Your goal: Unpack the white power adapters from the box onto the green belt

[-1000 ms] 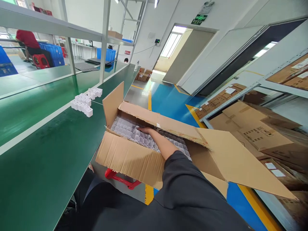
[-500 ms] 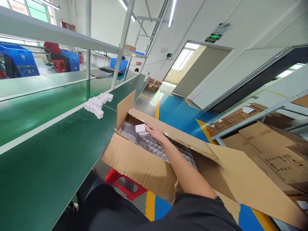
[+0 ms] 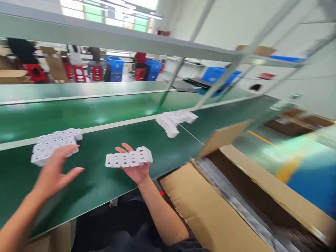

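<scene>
A row of several white USB chargers (image 3: 124, 160) rests across the palm and fingers of my right hand (image 3: 138, 173), with the slotted faces towards me. My left hand (image 3: 54, 175) is open above the bench, thumb and fingers apart. Just beyond its fingers stands a block of white USB chargers (image 3: 54, 141) set in rows, partly hidden by the hand. Farther right on the green bench top (image 3: 110, 185) lies another, looser group of white chargers (image 3: 170, 122). At my right is an open cardboard box (image 3: 204, 203) with greyish dividers (image 3: 246, 213) inside, blurred.
A white shelf beam (image 3: 126, 40) on slanting posts runs above the bench. Blue crates (image 3: 115, 66), red stools (image 3: 78, 73) and seated people are in the background. Brown cartons (image 3: 288, 122) stand on the floor at the far right.
My view has swung left. My right hand has left the box and is above the bench, holding a row of chargers instead of the white piece seen earlier. My left hand has come into view.
</scene>
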The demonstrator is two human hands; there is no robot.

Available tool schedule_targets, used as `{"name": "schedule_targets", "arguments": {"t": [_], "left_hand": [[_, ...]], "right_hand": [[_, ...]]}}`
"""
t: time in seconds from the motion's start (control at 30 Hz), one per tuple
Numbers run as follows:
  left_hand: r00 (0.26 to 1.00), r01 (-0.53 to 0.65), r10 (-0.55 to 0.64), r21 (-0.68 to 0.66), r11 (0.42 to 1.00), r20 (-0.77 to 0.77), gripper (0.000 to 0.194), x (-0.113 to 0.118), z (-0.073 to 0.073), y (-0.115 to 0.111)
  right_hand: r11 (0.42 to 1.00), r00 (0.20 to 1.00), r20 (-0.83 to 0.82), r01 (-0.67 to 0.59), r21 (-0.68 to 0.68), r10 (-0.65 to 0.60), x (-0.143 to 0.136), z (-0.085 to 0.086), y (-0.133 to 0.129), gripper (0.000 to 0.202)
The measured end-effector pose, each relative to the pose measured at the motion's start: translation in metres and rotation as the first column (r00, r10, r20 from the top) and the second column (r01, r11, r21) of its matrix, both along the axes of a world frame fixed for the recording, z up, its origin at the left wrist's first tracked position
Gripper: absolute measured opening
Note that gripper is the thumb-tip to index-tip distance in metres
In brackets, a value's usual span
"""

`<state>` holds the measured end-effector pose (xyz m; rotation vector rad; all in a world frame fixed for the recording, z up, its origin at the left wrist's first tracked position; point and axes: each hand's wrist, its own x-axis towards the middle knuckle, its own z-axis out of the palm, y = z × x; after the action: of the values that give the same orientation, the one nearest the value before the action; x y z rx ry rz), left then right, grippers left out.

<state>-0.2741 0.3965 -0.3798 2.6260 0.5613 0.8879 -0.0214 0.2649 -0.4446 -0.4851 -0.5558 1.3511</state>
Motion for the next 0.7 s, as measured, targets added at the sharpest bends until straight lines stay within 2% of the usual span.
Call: {"name": "schedule_targets", "arguments": {"t": [0.1, 0.17, 0.23, 0.3, 0.37, 0.47, 0.6, 0.7], "left_hand": [[0.999, -0.033, 0.034, 0.003, 0.999, -0.035, 0.071, 0.006, -0.017, -0.020], [0.998, -0.035, 0.033, -0.052, 0.998, -0.052, 0.071, 0.017, -0.032, -0.022], [0.992, -0.123, 0.121, -0.090, 0.988, -0.031, 0.069, 0.020, -0.048, -0.019], [0.975, -0.223, 0.224, -0.137, 0.965, -0.014, 0.067, 0.014, -0.061, -0.014], [0.959, -0.281, 0.284, -0.178, 0.943, -0.010, 0.064, 0.004, -0.070, -0.009], [0.933, -0.356, 0.361, -0.179, 0.917, -0.004, 0.062, -0.007, -0.076, -0.001], [0.874, -0.482, 0.486, -0.125, 0.867, 0.002, 0.058, -0.014, -0.080, 0.008], [0.855, -0.518, 0.518, -0.098, 0.850, -0.032, 0.056, -0.020, -0.084, 0.014]], "right_hand": [[0.984, 0.976, -0.126, -0.179, -0.022, 0.175, -0.052, -0.016, 0.041, 0.081], [0.977, 0.969, -0.183, -0.189, -0.103, 0.168, -0.080, -0.023, 0.058, 0.062], [0.966, 0.970, -0.202, -0.176, -0.189, 0.137, -0.101, -0.030, 0.069, 0.043], [0.952, 0.972, -0.187, -0.184, -0.246, 0.140, -0.114, -0.035, 0.078, 0.034], [0.939, 0.974, -0.145, -0.210, -0.271, 0.176, -0.121, -0.037, 0.087, 0.033], [0.928, 0.963, -0.042, -0.269, -0.257, 0.267, -0.127, -0.033, 0.101, 0.036], [0.922, 0.931, 0.107, -0.323, -0.213, 0.350, -0.135, -0.024, 0.118, 0.053], [0.913, 0.905, 0.167, -0.358, -0.196, 0.391, -0.139, -0.024, 0.125, 0.064]]}}
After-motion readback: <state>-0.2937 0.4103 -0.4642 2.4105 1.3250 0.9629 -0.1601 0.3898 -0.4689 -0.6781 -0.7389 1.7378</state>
